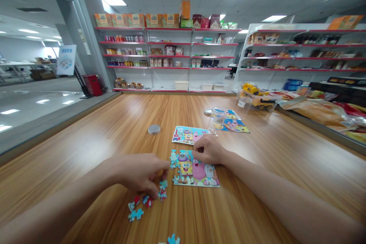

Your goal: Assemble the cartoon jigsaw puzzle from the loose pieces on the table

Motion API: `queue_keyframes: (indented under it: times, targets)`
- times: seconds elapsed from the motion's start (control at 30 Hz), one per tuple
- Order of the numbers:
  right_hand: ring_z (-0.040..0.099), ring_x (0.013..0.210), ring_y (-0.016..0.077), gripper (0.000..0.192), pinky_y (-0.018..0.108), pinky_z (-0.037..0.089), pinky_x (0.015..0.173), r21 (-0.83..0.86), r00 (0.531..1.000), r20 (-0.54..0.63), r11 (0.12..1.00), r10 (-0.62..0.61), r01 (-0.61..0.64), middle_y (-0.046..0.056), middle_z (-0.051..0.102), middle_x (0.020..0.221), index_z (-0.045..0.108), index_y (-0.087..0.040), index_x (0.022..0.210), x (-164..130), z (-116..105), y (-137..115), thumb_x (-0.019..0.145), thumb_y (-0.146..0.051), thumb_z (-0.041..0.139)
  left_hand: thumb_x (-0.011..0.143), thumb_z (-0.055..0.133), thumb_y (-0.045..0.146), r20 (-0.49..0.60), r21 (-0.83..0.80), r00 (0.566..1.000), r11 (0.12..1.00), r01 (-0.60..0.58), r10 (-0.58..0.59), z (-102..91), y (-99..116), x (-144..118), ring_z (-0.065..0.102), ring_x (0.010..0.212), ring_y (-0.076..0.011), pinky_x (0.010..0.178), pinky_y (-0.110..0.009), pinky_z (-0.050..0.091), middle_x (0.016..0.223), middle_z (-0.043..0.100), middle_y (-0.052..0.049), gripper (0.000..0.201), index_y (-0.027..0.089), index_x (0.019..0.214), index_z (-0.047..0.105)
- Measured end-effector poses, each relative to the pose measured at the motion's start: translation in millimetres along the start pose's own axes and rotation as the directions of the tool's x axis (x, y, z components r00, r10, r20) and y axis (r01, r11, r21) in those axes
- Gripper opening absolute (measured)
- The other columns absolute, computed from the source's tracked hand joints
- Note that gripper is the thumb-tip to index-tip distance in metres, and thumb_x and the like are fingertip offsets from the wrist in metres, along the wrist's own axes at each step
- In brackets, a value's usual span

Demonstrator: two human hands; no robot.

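A partly assembled cartoon jigsaw puzzle (197, 173) lies flat on the table, its left edge uneven. My right hand (210, 149) rests at its upper edge, fingers curled; whatever they may hold is hidden. A small joined strip of pieces (173, 159) is beside the puzzle's upper left. My left hand (140, 171) hovers low to the left, index finger and thumb apart, over or touching loose puzzle pieces (148, 200); which one it touches is unclear. A light-blue piece (135, 215) lies nearer me. Behind the puzzle is a matching picture card (187, 134), partly covered by my right hand.
A round metal lid (154, 129) lies at the left. Beyond my right hand stand a clear jar (219, 118) and another cartoon picture (236, 125). Toy trucks fill a clear bin (259, 99) at the right. Another blue piece (173, 239) is at the near edge.
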State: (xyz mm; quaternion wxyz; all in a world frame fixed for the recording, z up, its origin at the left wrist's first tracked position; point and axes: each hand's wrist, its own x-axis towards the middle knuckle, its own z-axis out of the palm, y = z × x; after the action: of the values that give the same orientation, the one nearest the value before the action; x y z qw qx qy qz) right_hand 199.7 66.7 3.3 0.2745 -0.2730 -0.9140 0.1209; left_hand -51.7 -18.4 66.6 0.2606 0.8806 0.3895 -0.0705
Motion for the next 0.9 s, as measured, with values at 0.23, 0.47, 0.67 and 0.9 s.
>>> queue_keyframes:
  times: [0.23, 0.47, 0.67, 0.9]
  targets:
    - [0.029, 0.045, 0.0055, 0.024, 0.02, 0.021, 0.045, 0.001, 1.0, 0.014, 1.0, -0.02, 0.02, -0.005, 0.033, 0.045, 0.047, -0.013, 0.044, 0, 0, 1, 0.067, -0.016, 0.053, 0.07, 0.073, 0.032, 0.091, 0.023, 0.982, 0.987, 0.162, -0.163, -9.9, -15, -17, 0.051, 0.047, -0.0134, 0.041, -0.022, 0.029, 0.055, 0.06, 0.0, 0.02, 0.017, 0.058, 0.063]
    - [0.03, 0.045, 0.0059, 0.024, 0.02, 0.022, 0.045, 0.008, 0.999, 0.036, 0.999, -0.034, 0.033, -0.005, 0.035, 0.045, 0.047, -0.014, 0.045, 3, 1, 1, 0.068, -0.017, 0.053, 0.068, 0.07, 0.04, 0.311, -0.128, 0.917, 0.945, 0.3, -0.249, 2.4, -31, -7, 0.053, 0.042, -0.014, 0.04, -0.021, 0.037, 0.049, 0.06, -0.001, 0.028, 0.018, 0.052, 0.064]
    - [0.03, 0.045, 0.0058, 0.026, 0.021, 0.022, 0.046, -0.004, 0.999, 0.041, 1.0, -0.03, 0.03, -0.005, 0.035, 0.045, 0.046, -0.014, 0.045, 1, 1, 1, 0.07, -0.019, 0.053, 0.074, 0.071, 0.039, 0.092, -0.023, 0.994, 0.998, 0.059, -0.057, 6.7, -7, 4, 0.051, 0.048, -0.0118, 0.042, -0.021, 0.029, 0.057, 0.062, 0.002, 0.024, 0.018, 0.064, 0.066]
    - [0.032, 0.045, 0.0056, 0.024, 0.02, 0.023, 0.047, -0.003, 0.999, 0.041, 1.0, -0.018, 0.018, -0.005, 0.036, 0.046, 0.047, -0.014, 0.047, 1, 2, 2, 0.069, -0.018, 0.053, 0.08, 0.066, 0.049, -0.102, 0.197, 0.993, 0.98, -0.034, 0.055, 15.8, 13, 8, 0.051, 0.054, -0.013, 0.046, -0.023, 0.025, 0.065, 0.064, -0.001, 0.033, 0.018, 0.072, 0.066]
